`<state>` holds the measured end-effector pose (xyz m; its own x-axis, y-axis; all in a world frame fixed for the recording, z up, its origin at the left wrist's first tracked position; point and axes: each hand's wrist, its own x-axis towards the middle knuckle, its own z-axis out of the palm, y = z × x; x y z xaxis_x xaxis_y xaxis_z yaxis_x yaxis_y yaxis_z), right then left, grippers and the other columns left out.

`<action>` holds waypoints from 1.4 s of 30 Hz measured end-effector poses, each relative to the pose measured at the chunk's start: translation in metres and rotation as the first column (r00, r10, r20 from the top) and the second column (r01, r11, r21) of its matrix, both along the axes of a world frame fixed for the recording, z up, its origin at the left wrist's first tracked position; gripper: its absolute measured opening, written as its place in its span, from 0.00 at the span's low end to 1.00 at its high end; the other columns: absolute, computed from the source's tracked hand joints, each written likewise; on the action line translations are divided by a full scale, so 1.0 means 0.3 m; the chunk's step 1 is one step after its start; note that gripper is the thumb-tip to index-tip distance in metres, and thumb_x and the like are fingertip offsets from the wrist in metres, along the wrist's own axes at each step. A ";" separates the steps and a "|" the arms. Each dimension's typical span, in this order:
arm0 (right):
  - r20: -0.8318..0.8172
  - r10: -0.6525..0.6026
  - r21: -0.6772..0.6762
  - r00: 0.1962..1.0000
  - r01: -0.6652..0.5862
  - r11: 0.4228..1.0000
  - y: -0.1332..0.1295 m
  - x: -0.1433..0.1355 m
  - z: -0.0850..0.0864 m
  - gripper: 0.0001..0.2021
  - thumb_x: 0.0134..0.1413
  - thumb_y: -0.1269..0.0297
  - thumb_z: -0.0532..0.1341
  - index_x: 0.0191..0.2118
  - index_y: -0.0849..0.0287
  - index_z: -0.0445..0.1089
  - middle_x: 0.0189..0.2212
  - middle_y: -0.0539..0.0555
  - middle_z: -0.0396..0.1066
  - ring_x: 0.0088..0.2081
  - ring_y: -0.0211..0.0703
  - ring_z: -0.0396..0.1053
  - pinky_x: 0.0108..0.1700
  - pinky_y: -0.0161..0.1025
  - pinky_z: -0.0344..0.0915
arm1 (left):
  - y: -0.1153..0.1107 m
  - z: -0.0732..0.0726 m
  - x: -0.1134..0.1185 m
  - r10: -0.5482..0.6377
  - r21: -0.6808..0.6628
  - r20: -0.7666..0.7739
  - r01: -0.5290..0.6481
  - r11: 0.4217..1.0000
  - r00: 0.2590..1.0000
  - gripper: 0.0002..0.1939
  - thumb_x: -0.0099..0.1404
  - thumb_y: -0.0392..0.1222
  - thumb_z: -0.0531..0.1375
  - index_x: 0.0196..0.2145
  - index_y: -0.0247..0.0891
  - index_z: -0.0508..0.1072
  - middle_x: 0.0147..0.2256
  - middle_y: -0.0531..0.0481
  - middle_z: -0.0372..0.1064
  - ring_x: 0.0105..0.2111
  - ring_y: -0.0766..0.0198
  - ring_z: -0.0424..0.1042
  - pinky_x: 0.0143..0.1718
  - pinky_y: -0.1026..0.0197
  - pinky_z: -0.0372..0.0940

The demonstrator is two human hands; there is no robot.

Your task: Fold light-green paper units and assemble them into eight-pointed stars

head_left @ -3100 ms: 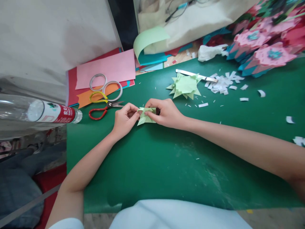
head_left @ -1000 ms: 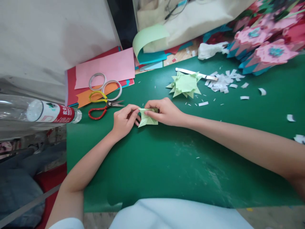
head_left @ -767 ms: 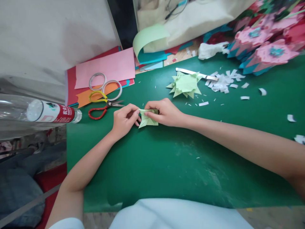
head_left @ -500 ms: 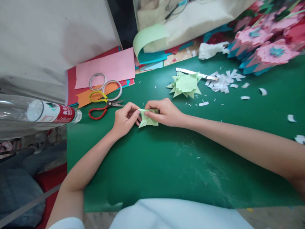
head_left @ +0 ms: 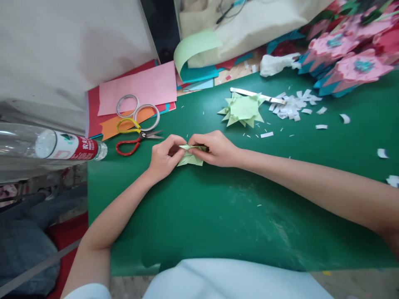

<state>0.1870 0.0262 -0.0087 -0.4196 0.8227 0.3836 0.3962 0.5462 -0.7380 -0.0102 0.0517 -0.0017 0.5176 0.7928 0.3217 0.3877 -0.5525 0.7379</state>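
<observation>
A small folded piece of light green paper [head_left: 192, 159] is held between both hands above the green table. My left hand [head_left: 165, 157] pinches its left edge between thumb and fingers. From the right, my right hand [head_left: 215, 148] grips the upper right part, thumb on the near side; the fingertips behind the paper are hidden. Beyond the right hand lies a light green paper shape with many pointed tips [head_left: 243, 109]. Just left of my left hand are scissors [head_left: 141, 135] with one yellow and one red handle, blades pointing right.
Two tape rolls [head_left: 150, 117] rest by pink, red and orange paper sheets [head_left: 137, 89]. A water bottle [head_left: 77, 146] lies at the left edge. White paper scraps [head_left: 293, 107], a metal strip [head_left: 258, 95], crumpled tissue [head_left: 276, 65] and pink paper flowers [head_left: 361, 68] occupy the far right.
The folded paper has tilted and shifted slightly left, its upper edge now opened a little. My left hand has turned inward, its fingers closer around the paper's edge.
</observation>
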 end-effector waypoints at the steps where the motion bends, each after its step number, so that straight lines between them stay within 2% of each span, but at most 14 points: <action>1: 0.004 0.003 0.001 1.000 -0.003 1.000 0.000 0.000 -0.001 0.08 0.61 0.63 0.55 0.31 0.59 0.63 0.18 0.43 0.57 0.21 0.30 0.52 0.28 0.31 0.48 | -0.002 -0.001 0.000 0.005 0.022 0.001 -0.005 1.000 1.000 0.02 0.61 0.36 0.60 0.33 0.40 0.72 0.26 0.58 0.71 0.20 0.74 0.67 0.23 0.71 0.61; 4: 0.006 0.003 -0.003 1.000 -0.003 1.000 -0.001 -0.001 -0.001 0.07 0.61 0.64 0.55 0.31 0.59 0.63 0.19 0.43 0.58 0.21 0.30 0.53 0.28 0.31 0.48 | -0.007 -0.007 -0.002 0.013 0.067 -0.011 -0.012 0.998 1.000 0.01 0.62 0.37 0.59 0.33 0.40 0.71 0.23 0.59 0.69 0.18 0.75 0.63 0.21 0.71 0.59; 7: -0.017 0.001 -0.018 1.000 -0.001 1.000 0.000 0.000 0.005 0.08 0.60 0.63 0.55 0.31 0.59 0.63 0.18 0.43 0.59 0.21 0.30 0.53 0.28 0.31 0.48 | -0.008 -0.017 -0.007 0.004 0.124 -0.014 -0.002 0.992 1.000 0.03 0.64 0.39 0.59 0.33 0.40 0.72 0.25 0.57 0.72 0.19 0.73 0.66 0.22 0.70 0.59; 10: -0.056 -0.010 -0.055 0.998 0.007 0.998 0.001 0.002 0.015 0.09 0.59 0.62 0.57 0.29 0.59 0.64 0.17 0.43 0.57 0.21 0.30 0.52 0.28 0.30 0.49 | -0.009 -0.019 -0.010 -0.032 0.180 0.016 0.029 0.983 0.999 0.04 0.66 0.38 0.58 0.34 0.40 0.73 0.33 0.52 0.78 0.28 0.70 0.74 0.26 0.69 0.65; 13: -0.083 -0.029 -0.099 0.996 0.020 0.995 0.000 0.003 0.024 0.10 0.58 0.62 0.58 0.28 0.60 0.64 0.17 0.42 0.55 0.21 0.29 0.51 0.28 0.30 0.48 | -0.015 -0.010 -0.009 -0.030 0.262 0.010 0.026 0.965 0.999 0.05 0.67 0.37 0.58 0.33 0.40 0.72 0.41 0.50 0.79 0.37 0.67 0.78 0.33 0.67 0.68; 17: -0.104 -0.039 -0.103 0.994 0.028 0.994 -0.003 -0.001 0.026 0.10 0.58 0.63 0.58 0.28 0.60 0.64 0.16 0.41 0.54 0.20 0.29 0.50 0.27 0.30 0.48 | -0.024 0.002 -0.001 0.002 0.333 0.014 -0.007 0.943 1.000 0.05 0.66 0.35 0.59 0.32 0.40 0.72 0.41 0.51 0.79 0.40 0.66 0.78 0.36 0.66 0.69; 19: -0.107 -0.035 -0.070 0.994 0.027 0.997 -0.003 -0.003 0.020 0.09 0.59 0.64 0.58 0.28 0.60 0.64 0.17 0.41 0.54 0.20 0.28 0.50 0.27 0.30 0.48 | -0.027 0.003 0.005 0.021 0.277 0.031 -0.029 0.961 0.999 0.03 0.64 0.35 0.60 0.32 0.39 0.72 0.41 0.51 0.79 0.36 0.67 0.78 0.34 0.67 0.69; 23: -0.081 -0.031 -0.006 0.996 0.030 1.000 -0.002 -0.004 0.009 0.08 0.59 0.65 0.57 0.30 0.61 0.65 0.18 0.42 0.57 0.20 0.28 0.51 0.27 0.30 0.47 | -0.024 -0.001 0.011 0.070 0.060 0.017 -0.071 0.996 0.997 0.00 0.62 0.37 0.61 0.33 0.39 0.72 0.36 0.52 0.79 0.25 0.71 0.73 0.28 0.68 0.66; 26: -0.057 -0.044 -0.028 0.997 0.043 0.999 -0.001 -0.002 0.012 0.08 0.59 0.65 0.57 0.29 0.60 0.65 0.18 0.42 0.56 0.21 0.29 0.51 0.28 0.31 0.47 | -0.016 -0.008 0.007 0.071 -0.107 0.047 -0.066 0.992 0.996 0.02 0.62 0.38 0.61 0.34 0.39 0.74 0.32 0.53 0.78 0.25 0.70 0.71 0.27 0.68 0.65; 29: -0.062 -0.052 -0.082 0.997 0.047 0.996 -0.001 -0.001 0.023 0.09 0.59 0.64 0.57 0.28 0.60 0.64 0.17 0.42 0.55 0.21 0.29 0.50 0.28 0.31 0.47 | -0.007 -0.010 0.002 0.057 -0.218 0.115 -0.031 0.975 0.992 0.03 0.63 0.39 0.61 0.34 0.39 0.75 0.30 0.54 0.76 0.22 0.72 0.69 0.24 0.70 0.63; 34: -0.100 -0.056 -0.112 0.993 0.045 0.993 -0.002 0.001 0.030 0.09 0.58 0.65 0.59 0.28 0.61 0.66 0.17 0.42 0.55 0.21 0.28 0.50 0.28 0.30 0.48 | 0.002 -0.001 0.000 0.042 -0.300 0.197 0.020 0.954 0.979 0.06 0.64 0.44 0.62 0.35 0.39 0.76 0.23 0.56 0.71 0.20 0.72 0.68 0.23 0.70 0.64; 42: -0.076 -0.099 -0.105 0.992 0.090 0.990 -0.002 0.000 0.024 0.10 0.60 0.65 0.56 0.29 0.62 0.66 0.18 0.42 0.57 0.21 0.28 0.51 0.27 0.30 0.48 | 0.009 0.002 0.006 0.078 -0.339 0.253 0.013 0.941 0.964 0.10 0.65 0.47 0.62 0.34 0.37 0.77 0.22 0.54 0.71 0.19 0.72 0.70 0.21 0.70 0.67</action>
<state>0.1871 0.0257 -0.0015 -0.3091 0.8935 0.3258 0.3792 0.4299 -0.8194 -0.0083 0.0544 -0.0011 0.4243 0.8924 0.1533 0.1714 -0.2454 0.9541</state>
